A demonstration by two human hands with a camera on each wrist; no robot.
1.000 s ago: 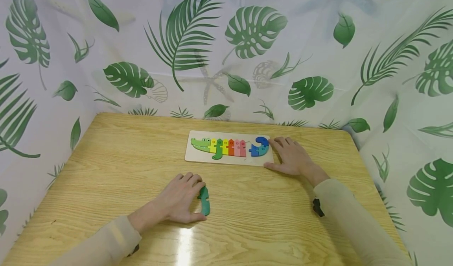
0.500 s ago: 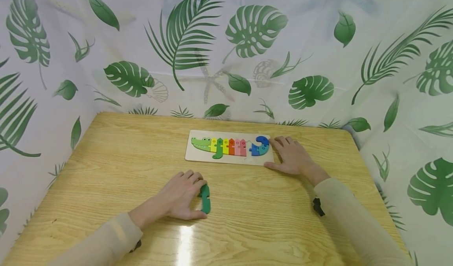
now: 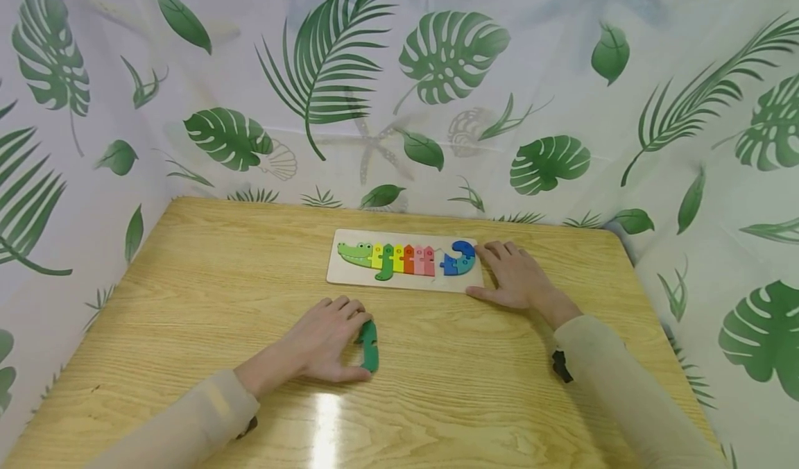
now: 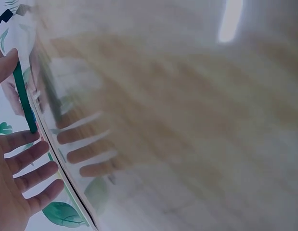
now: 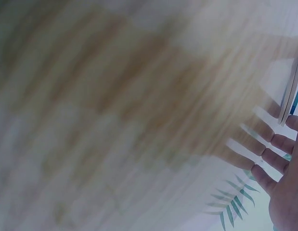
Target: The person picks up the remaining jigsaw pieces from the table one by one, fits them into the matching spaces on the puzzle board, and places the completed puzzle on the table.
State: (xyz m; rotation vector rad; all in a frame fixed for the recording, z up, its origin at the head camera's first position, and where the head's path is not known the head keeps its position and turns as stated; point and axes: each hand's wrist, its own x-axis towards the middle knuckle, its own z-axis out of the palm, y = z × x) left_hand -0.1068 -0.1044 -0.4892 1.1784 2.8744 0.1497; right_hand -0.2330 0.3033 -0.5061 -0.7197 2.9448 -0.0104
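My left hand (image 3: 327, 340) pinches a green puzzle piece (image 3: 371, 347) between thumb and index finger, in front of the board. The piece looks thin and edge-on in the left wrist view (image 4: 24, 98), and the other fingers spread beside it. At the back lies a wooden crocodile puzzle board (image 3: 337, 271), with a green head, coloured body pieces and a blue tail (image 3: 460, 259) in it. A pale gap shows between the pink piece (image 3: 428, 261) and the tail. My right hand (image 3: 518, 275) holds the board's right end, thumb at the front corner, index finger at the right edge.
The wooden table (image 3: 250, 247) runs back to a white curtain (image 3: 474, 164) printed with green leaves, which also stands along both sides. A bright light reflection lies on the table near the front.
My left hand has moved slightly to the right and towards the board, carrying the green puzzle piece. My right hand and the board have stayed in place.
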